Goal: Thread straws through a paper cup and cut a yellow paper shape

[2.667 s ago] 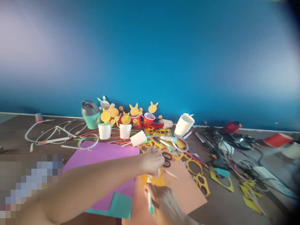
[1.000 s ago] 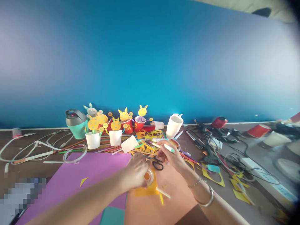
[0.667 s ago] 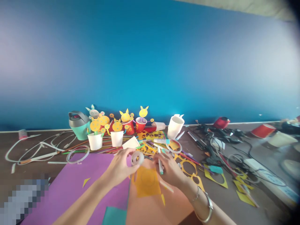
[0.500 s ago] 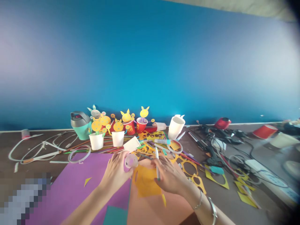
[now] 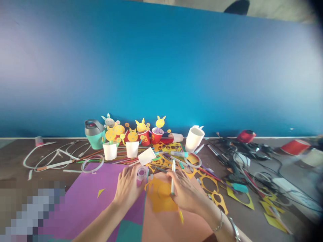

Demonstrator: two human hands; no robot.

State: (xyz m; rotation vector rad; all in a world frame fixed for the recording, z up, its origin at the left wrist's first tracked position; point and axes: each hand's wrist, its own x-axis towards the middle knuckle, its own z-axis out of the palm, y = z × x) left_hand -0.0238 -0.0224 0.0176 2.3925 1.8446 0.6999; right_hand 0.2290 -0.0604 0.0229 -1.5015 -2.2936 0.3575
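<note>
Fingers, left: my left hand (image 5: 130,188) lies palm down, fingers (image 5: 131,173) stretched forward, with a small tape roll (image 5: 142,173) pinched at the thumb side; the roll stands on edge, its open face toward me.
Fingers, right: my right hand (image 5: 188,193) has its fingers curled loosely around a marker (image 5: 173,176), which points up and away, white barrel with a teal end low in the hand.
Tape roll: over the seam where the purple sheet (image 5: 83,201) meets the orange one, just left of the yellow paper.
Yellow paper: a yellow piece (image 5: 160,198) with a faint drawn circle lies flat between my two hands, on the orange sheet (image 5: 166,228); my right hand rests on its right edge.
Marker: above the right side of the yellow piece, tip end away from me.
Table: a brown table (image 5: 15,158) against a blue wall (image 5: 161,74), strewn with craft bits.
Beyond my hands: two white cups (image 5: 110,151) and red cups (image 5: 156,136) carry yellow paper animal faces; a tipped white cup (image 5: 146,156) lies just ahead of the roll; a teal jug (image 5: 94,134) stands at the left.
Right side: yellow offcuts with round holes (image 5: 219,201) and a tangle of dark cables (image 5: 242,158).
Wrist: bangles (image 5: 228,227) on my right arm.
</note>
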